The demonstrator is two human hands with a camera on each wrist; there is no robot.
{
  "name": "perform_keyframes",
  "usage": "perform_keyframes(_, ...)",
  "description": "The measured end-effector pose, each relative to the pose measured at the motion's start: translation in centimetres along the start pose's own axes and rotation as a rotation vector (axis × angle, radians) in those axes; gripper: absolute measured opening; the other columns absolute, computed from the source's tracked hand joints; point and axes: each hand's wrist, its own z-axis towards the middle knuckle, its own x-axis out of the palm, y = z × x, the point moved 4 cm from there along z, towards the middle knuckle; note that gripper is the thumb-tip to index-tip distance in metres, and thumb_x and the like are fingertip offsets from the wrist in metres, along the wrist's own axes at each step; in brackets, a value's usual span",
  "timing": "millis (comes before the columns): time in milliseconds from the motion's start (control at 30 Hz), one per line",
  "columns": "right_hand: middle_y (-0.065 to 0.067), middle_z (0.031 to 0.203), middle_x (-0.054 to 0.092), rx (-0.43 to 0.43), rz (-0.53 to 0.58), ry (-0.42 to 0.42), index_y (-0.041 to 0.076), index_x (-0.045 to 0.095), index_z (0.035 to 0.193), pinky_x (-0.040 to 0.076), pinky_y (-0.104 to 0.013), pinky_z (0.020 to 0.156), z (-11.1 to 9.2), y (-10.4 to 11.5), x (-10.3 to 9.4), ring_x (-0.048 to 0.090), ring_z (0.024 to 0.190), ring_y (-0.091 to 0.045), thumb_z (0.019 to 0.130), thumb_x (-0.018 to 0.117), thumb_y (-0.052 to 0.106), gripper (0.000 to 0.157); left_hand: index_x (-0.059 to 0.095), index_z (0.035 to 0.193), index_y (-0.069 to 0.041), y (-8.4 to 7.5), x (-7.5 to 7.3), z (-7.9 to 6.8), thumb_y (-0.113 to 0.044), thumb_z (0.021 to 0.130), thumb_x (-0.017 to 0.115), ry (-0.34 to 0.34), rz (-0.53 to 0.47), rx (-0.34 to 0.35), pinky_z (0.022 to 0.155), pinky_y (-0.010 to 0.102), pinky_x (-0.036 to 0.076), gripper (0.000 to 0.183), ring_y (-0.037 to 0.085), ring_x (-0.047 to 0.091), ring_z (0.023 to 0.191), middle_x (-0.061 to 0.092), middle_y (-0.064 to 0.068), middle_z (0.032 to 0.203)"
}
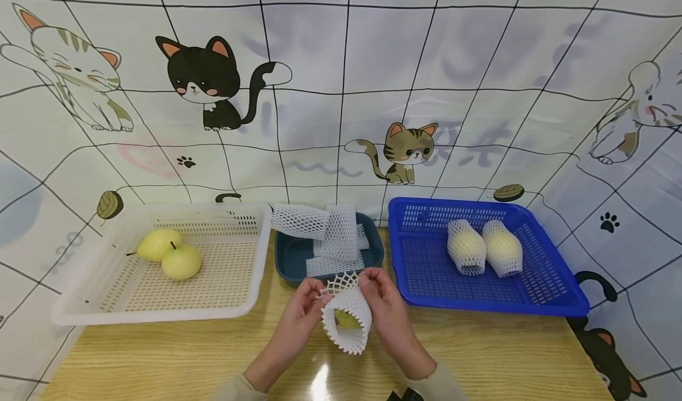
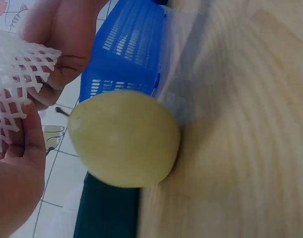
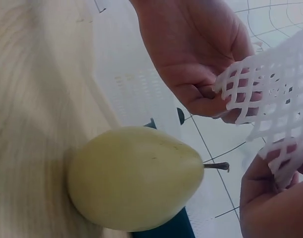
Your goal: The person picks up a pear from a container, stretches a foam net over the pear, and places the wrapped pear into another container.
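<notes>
Both hands hold a white foam fruit net (image 1: 348,315) in front of the body. My left hand (image 1: 298,318) pinches its left edge, and my right hand (image 1: 389,312) grips the right edge. Through the net's open end a yellow-green pear (image 1: 346,319) shows below. In the left wrist view the pear (image 2: 124,139) stands on the wooden table, stem up, with the foam net (image 2: 23,79) above and apart from it. The right wrist view shows the same pear (image 3: 136,176) uncovered, with fingers of both hands curled at the rim of the net (image 3: 270,94).
A white basket (image 1: 256,270) at left holds two bare pears (image 1: 181,262). Behind the hands, a dark teal bin (image 1: 285,259) contains several foam nets (image 1: 342,232). In the blue basket (image 1: 426,297) at right lie two net-wrapped pears (image 1: 466,247). A cat-patterned sheet hangs behind.
</notes>
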Motion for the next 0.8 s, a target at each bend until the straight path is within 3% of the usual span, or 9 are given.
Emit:
perform_keyframes(100, -0.004, 0.101, 0.057, 0.021, -0.022, -0.021, -0.009, 0.051, 0.119, 0.049, -0.022, 0.078, -0.1, -0.3, -0.1, 0.057, 0.090, -0.011, 0.110, 0.052, 0.018, 0.029, 0.036, 0.114, 0.013, 0.4, 0.2, -0.4, -0.005, 0.108, 0.050, -0.017, -0.041, -0.050, 0.075, 0.022, 0.053, 0.023, 0.005, 0.060, 0.088, 0.058, -0.002, 0.098)
perform_keyframes(233, -0.004, 0.095, 0.057, 0.067, -0.020, -0.024, -0.009, 0.051, 0.119, 0.050, -0.023, 0.071, -0.3, -1.2, -0.2, 0.057, 0.083, -0.012, 0.109, 0.052, 0.018, 0.028, 0.039, 0.114, 0.007, 1.1, 0.2, -0.8, -0.011, 0.108, 0.052, -0.089, -0.073, -0.138, 0.073, 0.022, 0.051, 0.023, 0.007, 0.060, 0.085, 0.061, -0.002, 0.093)
perform_keyframes(400, -0.006, 0.097, 0.059, 0.115, -0.047, -0.029, -0.009, 0.053, 0.118, 0.050, -0.024, 0.074, -0.2, -2.5, -0.4, 0.058, 0.086, -0.013, 0.108, 0.053, 0.016, 0.026, 0.040, 0.113, 0.006, 2.0, 0.2, -1.3, -0.014, 0.108, 0.053, -0.162, -0.070, -0.212, 0.070, 0.023, 0.050, 0.025, 0.008, 0.059, 0.079, 0.062, -0.002, 0.086)
perform_keyframes(567, -0.006, 0.098, 0.059, 0.146, -0.064, -0.027, -0.008, 0.053, 0.118, 0.050, -0.024, 0.075, -0.2, -3.4, -0.4, 0.058, 0.087, -0.013, 0.108, 0.053, 0.015, 0.026, 0.040, 0.115, 0.008, 3.0, 0.1, -1.6, -0.012, 0.108, 0.052, -0.170, -0.046, -0.236, 0.070, 0.023, 0.049, 0.025, 0.008, 0.059, 0.078, 0.062, -0.002, 0.085)
perform_keyframes(800, -0.004, 0.096, 0.058, 0.153, -0.087, -0.023, -0.007, 0.055, 0.117, 0.048, -0.023, 0.075, 0.0, -4.0, -0.5, 0.056, 0.086, -0.011, 0.108, 0.054, 0.014, 0.023, 0.041, 0.113, 0.008, 3.6, -0.2, -1.6, -0.011, 0.107, 0.052, -0.200, -0.009, -0.216, 0.068, 0.021, 0.046, 0.022, 0.006, 0.056, 0.075, 0.060, -0.001, 0.082)
